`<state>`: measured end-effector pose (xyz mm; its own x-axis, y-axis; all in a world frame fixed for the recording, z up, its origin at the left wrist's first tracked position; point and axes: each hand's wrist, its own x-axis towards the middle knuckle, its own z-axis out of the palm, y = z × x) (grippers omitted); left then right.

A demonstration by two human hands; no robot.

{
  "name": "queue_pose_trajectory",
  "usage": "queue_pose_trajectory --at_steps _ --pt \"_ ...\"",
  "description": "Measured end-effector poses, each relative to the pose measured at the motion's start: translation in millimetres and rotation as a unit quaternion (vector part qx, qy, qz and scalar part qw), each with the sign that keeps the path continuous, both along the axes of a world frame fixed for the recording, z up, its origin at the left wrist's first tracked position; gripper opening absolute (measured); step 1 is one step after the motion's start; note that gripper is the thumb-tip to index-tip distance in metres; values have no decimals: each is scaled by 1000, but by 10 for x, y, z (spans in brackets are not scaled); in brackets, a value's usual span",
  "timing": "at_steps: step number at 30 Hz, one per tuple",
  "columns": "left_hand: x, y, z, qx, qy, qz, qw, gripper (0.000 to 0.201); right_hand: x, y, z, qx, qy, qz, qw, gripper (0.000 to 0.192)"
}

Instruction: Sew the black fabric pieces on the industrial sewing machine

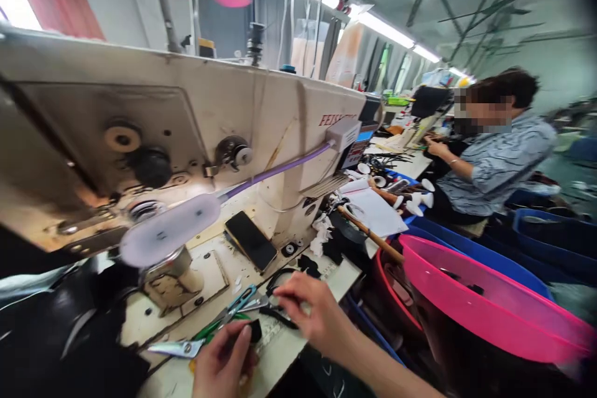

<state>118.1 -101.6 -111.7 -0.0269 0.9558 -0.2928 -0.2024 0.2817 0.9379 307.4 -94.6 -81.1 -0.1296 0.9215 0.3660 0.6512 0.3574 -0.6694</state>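
Note:
Low in the view, my left hand is closed, with a small black piece between thumb and fingers. My right hand is to its right and slightly higher, fingers curled together in a pinch; whatever may be in them is too small to make out. Beneath and between the hands lie scissors with black handles and a blue-handled snipper. Light-coloured blades with a screw rest left of my left hand. Behind them stands a large sewing machine.
A phone lies on the machine bed. A purple-necked lamp hangs in front of the needle area. Black material covers the left side. A pink tub stands at right, with a wooden stick beside it. Another person sits beyond.

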Motion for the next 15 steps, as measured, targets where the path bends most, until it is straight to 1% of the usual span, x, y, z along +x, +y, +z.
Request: queue_pose_trajectory --at_steps 1,2,4,6,9,10,11,12,15 --pt "7 -5 36 0 -11 3 1000 55 -150 -63 38 -1 28 21 999 14" --pt "3 -14 68 7 -22 10 1000 53 -285 -115 55 2 54 34 998 20" --pt "-36 -47 119 32 -44 31 998 49 -490 -175 34 26 104 52 993 25" --pt "-103 -96 151 47 -64 52 995 47 -605 -184 -27 103 117 68 985 22" --pt "-206 -171 161 11 -100 57 993 48 -677 -173 -103 265 48 66 961 25" --pt "-236 -190 156 -3 -116 50 992 48 -694 -178 -113 293 27 67 953 27" --pt "-264 -204 149 -10 -129 42 991 47 -713 -189 -116 301 17 72 951 30" --pt "-291 -212 140 -10 -137 33 990 46 -736 -205 -112 293 20 83 952 32" --pt "-382 -218 107 19 -117 -5 993 41 -809 -258 -75 228 62 113 965 35"
